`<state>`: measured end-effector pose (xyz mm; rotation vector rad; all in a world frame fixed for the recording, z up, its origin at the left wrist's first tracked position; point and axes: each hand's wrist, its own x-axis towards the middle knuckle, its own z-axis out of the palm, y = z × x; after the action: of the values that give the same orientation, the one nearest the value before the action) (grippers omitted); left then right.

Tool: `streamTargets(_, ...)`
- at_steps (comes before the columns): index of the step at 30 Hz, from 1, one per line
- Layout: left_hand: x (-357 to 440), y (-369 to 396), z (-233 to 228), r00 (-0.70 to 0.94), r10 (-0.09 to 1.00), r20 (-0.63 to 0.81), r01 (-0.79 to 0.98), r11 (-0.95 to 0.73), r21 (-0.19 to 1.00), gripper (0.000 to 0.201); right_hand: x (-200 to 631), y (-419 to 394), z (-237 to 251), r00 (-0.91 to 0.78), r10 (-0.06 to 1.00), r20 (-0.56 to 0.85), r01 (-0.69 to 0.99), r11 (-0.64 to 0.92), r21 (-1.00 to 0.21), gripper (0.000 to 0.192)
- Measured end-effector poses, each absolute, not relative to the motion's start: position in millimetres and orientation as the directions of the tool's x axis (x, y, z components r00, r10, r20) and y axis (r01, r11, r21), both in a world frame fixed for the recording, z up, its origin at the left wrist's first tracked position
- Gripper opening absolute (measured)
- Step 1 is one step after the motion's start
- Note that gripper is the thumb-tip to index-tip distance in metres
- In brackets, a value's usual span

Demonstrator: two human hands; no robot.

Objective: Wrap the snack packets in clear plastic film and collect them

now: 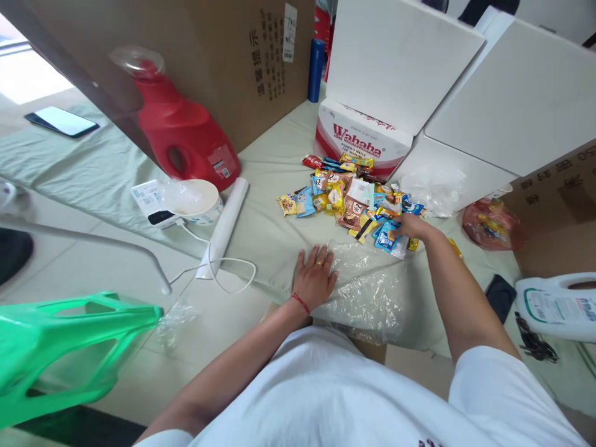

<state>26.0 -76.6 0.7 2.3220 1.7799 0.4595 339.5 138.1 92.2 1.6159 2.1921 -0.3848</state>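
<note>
My left hand (315, 277) lies flat with fingers apart on the pale green cloth (270, 242), beside a crinkled clear plastic bag (367, 292). At the right side of a heap of small wrapped snacks (335, 195), my right hand (412, 226) is closed at a blue snack packet (385, 237); its fingertips are partly hidden. Brown, yellow and light blue packets overlap in the heap. Red and yellow stick packets (356, 161) lie at its back, against a Wahaha water box (358, 139).
A red jug (181, 130) and a paper tub (200, 202) stand left, near a white roll (226, 226) and cable (233, 261). White panels (400, 62) rise behind. At right are a red bowl (488, 226), a dark phone (500, 298) and a white bottle (559, 304).
</note>
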Motion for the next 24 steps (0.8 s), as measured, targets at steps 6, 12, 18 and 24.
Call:
streamTargets(6,29.3,-76.8,3.5,0.218,0.968,0.126,0.917,-0.247,0.314,0.056,355.7,53.9,121.6,-0.297,0.93,0.218,0.923,0.338,-0.186,0.033)
streamTargets(12,30.0,-76.2,3.6,0.226,0.968,0.107,0.928,-0.248,0.279,0.056,311.1,-54.7,56.4,-0.68,0.679,0.275,0.658,0.732,-0.178,0.037)
streamTargets(18,24.6,-73.4,3.5,0.218,0.973,0.078,0.939,-0.23,0.254,0.054,315.5,-64.6,-0.1,-0.759,0.621,0.193,0.566,0.777,-0.275,0.051)
streamTargets(24,25.7,-73.4,7.6,0.147,0.987,0.057,0.955,-0.157,0.252,0.053,319.3,-64.3,7.8,-0.728,0.661,0.183,0.587,0.738,-0.332,0.048)
